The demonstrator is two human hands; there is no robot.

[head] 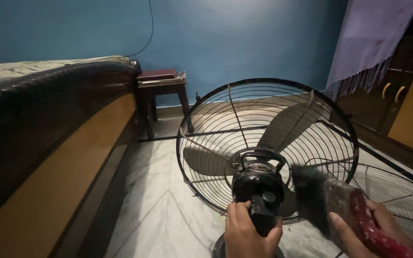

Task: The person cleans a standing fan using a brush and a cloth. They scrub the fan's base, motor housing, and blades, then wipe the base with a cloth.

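Gripping the fan motor tight in my left hand, my right hand squeezes the brush for slow, soft strokes.

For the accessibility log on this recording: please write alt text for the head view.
A person's left hand grips the black motor housing of a table fan, while the right hand holds a dark-bristled brush with a red handle against its wire guard. A second guard lies on the marble floor beside a bed.
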